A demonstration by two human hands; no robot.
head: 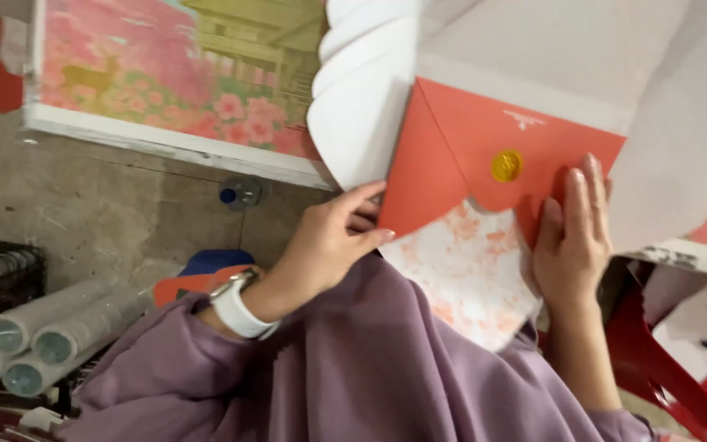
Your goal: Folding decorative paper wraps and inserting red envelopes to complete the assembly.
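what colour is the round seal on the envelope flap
Gold; the seal sits on the red envelope, shown in the head view.

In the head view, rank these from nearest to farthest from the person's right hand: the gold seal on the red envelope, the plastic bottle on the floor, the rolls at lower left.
From the right hand, which rests flat on the red envelope:
1. Gold seal, on the envelope flap just up and left of the fingers.
2. Plastic bottle, on the floor beyond the left hand.
3. Rolls, at the far lower left.
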